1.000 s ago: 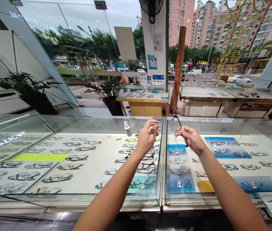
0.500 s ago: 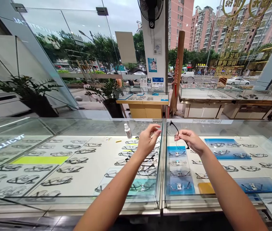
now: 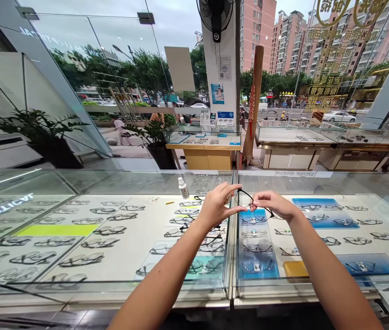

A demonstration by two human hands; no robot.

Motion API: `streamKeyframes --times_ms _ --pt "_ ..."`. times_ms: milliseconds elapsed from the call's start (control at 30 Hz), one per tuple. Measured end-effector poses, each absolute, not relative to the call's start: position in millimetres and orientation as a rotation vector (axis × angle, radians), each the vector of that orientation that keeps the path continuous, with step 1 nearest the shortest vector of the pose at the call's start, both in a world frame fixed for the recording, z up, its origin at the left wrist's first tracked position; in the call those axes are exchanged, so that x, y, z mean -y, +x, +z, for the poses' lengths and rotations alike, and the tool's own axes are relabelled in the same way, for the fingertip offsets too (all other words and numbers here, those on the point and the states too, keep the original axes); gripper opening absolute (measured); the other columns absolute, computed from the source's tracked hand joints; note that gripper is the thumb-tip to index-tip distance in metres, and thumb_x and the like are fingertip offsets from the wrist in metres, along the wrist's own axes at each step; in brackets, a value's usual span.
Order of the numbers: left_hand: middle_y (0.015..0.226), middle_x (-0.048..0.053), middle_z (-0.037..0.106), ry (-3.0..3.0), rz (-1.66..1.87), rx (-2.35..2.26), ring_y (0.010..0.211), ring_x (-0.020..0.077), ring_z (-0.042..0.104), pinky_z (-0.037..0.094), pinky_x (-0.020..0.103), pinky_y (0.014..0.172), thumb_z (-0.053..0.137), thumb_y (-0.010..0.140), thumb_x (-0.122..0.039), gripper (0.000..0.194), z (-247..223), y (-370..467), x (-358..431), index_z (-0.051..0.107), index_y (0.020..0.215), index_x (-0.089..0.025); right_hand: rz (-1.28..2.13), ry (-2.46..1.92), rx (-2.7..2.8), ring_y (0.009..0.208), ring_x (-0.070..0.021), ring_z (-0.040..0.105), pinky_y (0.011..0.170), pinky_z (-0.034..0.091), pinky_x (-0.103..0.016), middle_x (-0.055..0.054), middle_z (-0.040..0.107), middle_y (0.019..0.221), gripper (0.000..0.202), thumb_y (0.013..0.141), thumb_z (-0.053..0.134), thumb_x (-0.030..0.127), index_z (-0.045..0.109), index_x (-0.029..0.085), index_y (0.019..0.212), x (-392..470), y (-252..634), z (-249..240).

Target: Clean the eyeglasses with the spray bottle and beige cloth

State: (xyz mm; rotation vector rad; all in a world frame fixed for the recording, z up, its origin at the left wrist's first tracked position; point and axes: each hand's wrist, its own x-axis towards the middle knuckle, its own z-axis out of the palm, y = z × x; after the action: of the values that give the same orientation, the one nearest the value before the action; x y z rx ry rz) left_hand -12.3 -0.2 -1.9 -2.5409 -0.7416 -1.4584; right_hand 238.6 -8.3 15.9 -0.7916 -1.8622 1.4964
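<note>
A pair of dark-framed eyeglasses (image 3: 247, 193) is held up above the glass counter, tilted, with thin rims. My right hand (image 3: 273, 203) is closed on it, thumb and fingers pinching near its middle. My left hand (image 3: 219, 201) grips the other side, fingertips at the upper corner and thumb by the lower rim. The far part of the frame is partly hidden by my right fingers. Behind my left hand a small white bottle (image 3: 183, 188) stands upright on the counter.
Under the glass top (image 3: 139, 256) lie rows of eyeglasses, some on blue cards (image 3: 273, 266). A metal-edged seam (image 3: 232, 256) divides the two cases. Farther off stand another display case (image 3: 208, 145), a wooden post (image 3: 254, 101) and a potted plant (image 3: 55, 133).
My left hand has moved right and taken hold of the eyeglasses' edge. The eyeglasses have turned and dropped slightly, still in my right hand.
</note>
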Motion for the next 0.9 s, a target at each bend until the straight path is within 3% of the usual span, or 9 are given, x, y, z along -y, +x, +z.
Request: streamKeyframes --times_ms 233,400,533,667,900 --pt "0.080 0.001 0.064 -2.425 -1.473 0.714 0.069 0.0166 0.060 0.049 0.026 0.064 0.078 0.085 -0.063 0.059 0.1 -11.8 0.9 0.067 0.122 -0.018 1.397 -0.830 1.787 0.093 -0.0208 0.069 0.100 0.050 -0.038 -0.006 0.075 0.090 0.046 0.084 0.077 0.064 0.074 0.018 0.083 11.4 235.6 17.8" --pt "0.081 0.002 0.068 -2.205 -1.614 0.811 0.070 0.0170 0.064 0.052 0.028 0.067 0.079 0.087 -0.061 0.053 -1.2 -15.3 -2.4 0.067 0.114 -0.017 0.941 -0.866 1.679 0.107 -0.0248 0.068 0.101 0.051 -0.042 -0.009 0.075 0.109 0.050 0.090 0.066 0.069 0.071 0.020 0.101 14.5 229.7 17.4" --pt "0.082 0.003 0.070 -2.038 -1.714 0.922 0.072 0.0174 0.066 0.054 0.030 0.069 0.082 0.082 -0.064 0.058 0.8 -20.8 -4.7 0.067 0.111 -0.016 0.431 -0.897 1.681 0.117 -0.0292 0.065 0.107 0.049 -0.049 -0.011 0.071 0.122 0.051 0.089 0.069 0.064 0.066 0.023 0.119 22.0 220.9 12.2" --pt "0.081 0.002 0.069 -1.935 -1.806 0.943 0.072 0.0177 0.067 0.055 0.030 0.070 0.083 0.079 -0.067 0.061 1.8 -21.9 -5.0 0.068 0.108 -0.016 0.131 -0.928 1.699 0.114 -0.0298 0.065 0.103 0.052 -0.050 -0.011 0.072 0.121 0.053 0.089 0.074 0.057 0.063 0.024 0.129 28.3 211.7 5.7" --pt "0.082 0.003 0.070 -1.965 -1.895 1.027 0.074 0.0183 0.067 0.056 0.032 0.072 0.084 0.076 -0.069 0.062 7.5 -20.3 0.0 0.069 0.105 -0.016 0.072 -0.891 1.591 0.108 -0.0277 0.068 0.100 0.055 -0.047 -0.010 0.074 0.114 0.048 0.092 0.076 0.055 0.065 0.023 0.126 31.4 204.5 7.5"
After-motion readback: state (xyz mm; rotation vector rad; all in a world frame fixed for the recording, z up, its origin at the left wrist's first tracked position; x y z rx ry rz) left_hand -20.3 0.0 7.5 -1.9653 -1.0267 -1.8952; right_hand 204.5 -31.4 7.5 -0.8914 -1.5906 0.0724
